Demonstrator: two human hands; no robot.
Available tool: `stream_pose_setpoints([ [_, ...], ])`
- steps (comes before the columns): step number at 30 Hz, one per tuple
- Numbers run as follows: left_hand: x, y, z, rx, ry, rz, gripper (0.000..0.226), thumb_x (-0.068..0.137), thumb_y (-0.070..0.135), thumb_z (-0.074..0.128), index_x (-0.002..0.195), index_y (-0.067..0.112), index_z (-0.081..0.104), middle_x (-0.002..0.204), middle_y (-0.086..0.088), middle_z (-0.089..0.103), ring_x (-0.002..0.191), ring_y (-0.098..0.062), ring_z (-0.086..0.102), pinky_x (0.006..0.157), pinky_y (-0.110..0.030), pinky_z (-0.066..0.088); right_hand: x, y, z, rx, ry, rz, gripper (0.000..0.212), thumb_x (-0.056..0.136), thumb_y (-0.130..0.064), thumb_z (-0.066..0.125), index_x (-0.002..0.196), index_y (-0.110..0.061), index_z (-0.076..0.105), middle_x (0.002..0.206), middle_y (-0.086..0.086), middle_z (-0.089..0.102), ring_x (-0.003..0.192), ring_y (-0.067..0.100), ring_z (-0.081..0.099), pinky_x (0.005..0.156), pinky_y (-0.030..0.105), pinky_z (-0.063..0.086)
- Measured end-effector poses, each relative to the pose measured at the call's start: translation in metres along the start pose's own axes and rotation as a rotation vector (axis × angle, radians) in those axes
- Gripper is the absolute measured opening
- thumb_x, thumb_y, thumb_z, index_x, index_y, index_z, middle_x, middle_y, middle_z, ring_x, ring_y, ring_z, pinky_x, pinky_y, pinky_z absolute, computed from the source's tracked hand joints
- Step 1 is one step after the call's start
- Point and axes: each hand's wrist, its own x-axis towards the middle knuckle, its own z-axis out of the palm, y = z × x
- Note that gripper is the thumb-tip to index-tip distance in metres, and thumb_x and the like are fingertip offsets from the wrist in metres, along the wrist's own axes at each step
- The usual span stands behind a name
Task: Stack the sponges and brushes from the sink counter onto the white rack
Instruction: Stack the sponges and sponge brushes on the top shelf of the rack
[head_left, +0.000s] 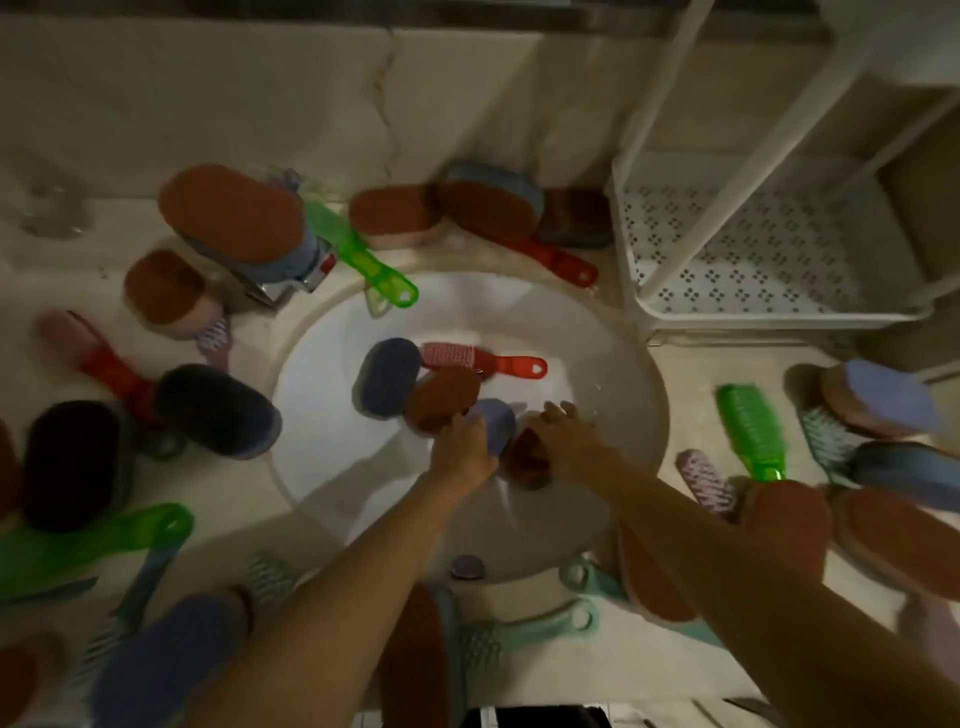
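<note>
Home washroom: round sink, tiled wall

We get a dim, warm-tinted picture; the sink basin is the brightest patch, while the corners fall dark. Soft shadows of the forearms cross its near side. Motion blur smears everything, and wide-angle distortion bends the counter and rack.

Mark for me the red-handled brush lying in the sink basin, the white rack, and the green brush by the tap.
red-handled brush (511, 365): head view, on its red handle.
white rack (779, 314): head view, on the lower shelf's front rim.
green brush (371, 260): head view, on its translucent handle.
</note>
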Motion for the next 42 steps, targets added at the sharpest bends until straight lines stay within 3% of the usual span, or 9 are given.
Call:
stream_pose_setpoints([
  [7, 0.011, -0.001, 0.034, 0.185, 0.202, -0.126, 0.050, 0.088, 0.020, 0.056, 0.133, 0.012, 0.035, 0.133, -0.014, 0.033, 0.119, -0.030, 0.038, 0.093, -0.037, 0.040, 0.022, 0.002, 0.014, -0.268, -0.051, -0.058, 0.068, 0.094, -0.016, 0.048, 0.148, -0.009, 0.008, 0.158, 0.010, 0.005, 0.146, 0.029, -0.004, 0.115, 0.050, 0.016],
  [12, 0.010, -0.004, 0.026, 0.064, 0.113, -0.226, 0.064, 0.085, 0.031, 0.061, 0.137, 0.009, 0.031, 0.135, -0.017, 0.032, 0.122, -0.033, 0.039, 0.097, -0.040, 0.039, 0.023, 0.002, 0.013, -0.367, -0.046, -0.104, 0.080, 0.084, -0.017, 0.063, 0.145, -0.004, 0.013, 0.152, 0.017, 0.021, 0.142, 0.032, 0.015, 0.114, 0.049, 0.019],
  [18, -0.021, -0.002, -0.019, -0.603, 0.214, -0.265, 0.043, 0.080, 0.033, 0.061, 0.113, 0.012, 0.043, 0.107, -0.010, 0.056, 0.097, -0.026, 0.059, 0.083, -0.040, 0.051, -0.005, 0.009, -0.029, -0.091, 0.198, 0.075, 0.067, 0.077, -0.034, 0.068, 0.131, -0.007, 0.037, 0.132, 0.015, 0.037, 0.119, 0.034, 0.043, 0.103, 0.044, 0.035],
  [24, -0.066, 0.020, -0.060, -1.364, 0.017, -0.075, 0.049, 0.085, 0.004, 0.045, 0.128, 0.027, 0.040, 0.105, -0.002, 0.063, 0.095, -0.020, 0.060, 0.086, -0.038, 0.044, -0.058, -0.008, -0.071, 0.186, 0.537, 0.183, 0.063, 0.078, -0.044, 0.064, 0.122, -0.005, 0.042, 0.120, 0.014, 0.046, 0.110, 0.034, 0.050, 0.089, 0.041, 0.045],
  [27, -0.081, 0.040, -0.084, -1.424, 0.119, -0.049, 0.037, 0.086, 0.024, 0.055, 0.122, 0.026, 0.047, 0.110, -0.004, 0.065, 0.099, -0.021, 0.061, 0.084, -0.037, 0.047, -0.087, -0.017, -0.093, 0.216, 0.725, 0.162, 0.060, 0.079, -0.046, 0.062, 0.120, -0.005, 0.045, 0.117, 0.013, 0.053, 0.110, 0.031, 0.053, 0.088, 0.037, 0.046],
  [30, -0.095, 0.061, -0.109, -1.395, 0.221, -0.122, 0.059, 0.073, 0.044, 0.070, 0.123, 0.024, 0.045, 0.121, -0.002, 0.059, 0.107, -0.024, 0.059, 0.086, -0.038, 0.050, -0.116, -0.024, -0.112, 0.194, 0.861, 0.157, 0.063, 0.078, -0.049, 0.062, 0.121, -0.006, 0.045, 0.117, 0.012, 0.054, 0.109, 0.030, 0.054, 0.086, 0.037, 0.047],
  [35, -0.124, 0.089, -0.150, -1.364, 0.436, 0.014, 0.037, 0.076, 0.016, 0.069, 0.110, 0.016, 0.052, 0.112, -0.011, 0.064, 0.092, -0.026, 0.065, 0.069, -0.035, 0.059, -0.167, -0.028, -0.147, 0.305, 1.080, 0.110, 0.074, 0.076, -0.041, 0.066, 0.132, -0.006, 0.033, 0.119, 0.013, 0.054, 0.108, 0.034, 0.054, 0.084, 0.041, 0.047],
  [38, -0.142, 0.106, -0.181, -1.368, 0.532, 0.146, 0.047, 0.076, 0.017, 0.069, 0.119, 0.012, 0.050, 0.114, -0.007, 0.063, 0.097, -0.022, 0.063, 0.084, -0.036, 0.054, -0.196, -0.026, -0.169, 0.365, 1.182, 0.081, 0.069, 0.075, -0.042, 0.068, 0.125, -0.009, 0.034, 0.114, 0.010, 0.052, 0.100, 0.030, 0.056, 0.078, 0.040, 0.049],
  [42, -0.163, 0.135, -0.221, -1.343, 0.616, 0.273, 0.034, 0.079, 0.023, 0.067, 0.106, 0.019, 0.046, 0.091, 0.004, 0.058, 0.074, -0.007, 0.056, 0.058, -0.021, 0.043, -0.227, -0.023, -0.202, 0.450, 1.273, 0.001, 0.060, 0.074, -0.036, 0.068, 0.118, -0.013, 0.035, 0.111, 0.006, 0.049, 0.095, 0.026, 0.055, 0.069, 0.033, 0.045],
])
